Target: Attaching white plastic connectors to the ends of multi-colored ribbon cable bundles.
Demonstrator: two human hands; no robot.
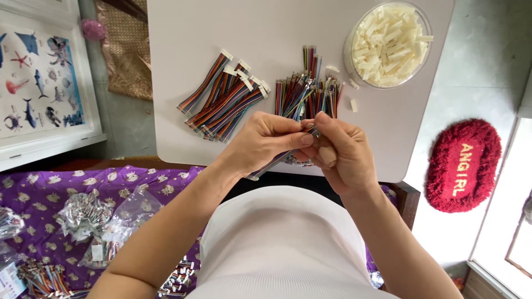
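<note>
My left hand (266, 141) and my right hand (341, 152) meet over the near edge of a white table (277, 27). Both pinch one multicoloured ribbon cable (271, 163), whose free end hangs down to the left under my left hand. The fingertips hide its upper end. Just beyond my hands lies a heap of loose coloured cables with bare metal ends (307, 91). To the left of it sits a stack of cables fitted with white connectors (224, 99). A clear round tub of white plastic connector housings (390, 44) stands at the far right.
A few stray white housings (353, 104) lie near the tub. Bags of cables (100, 221) rest on a purple patterned cloth at lower left. A red fuzzy mat (463, 166) lies on the floor at right. A sea-animal poster (39, 77) leans at left.
</note>
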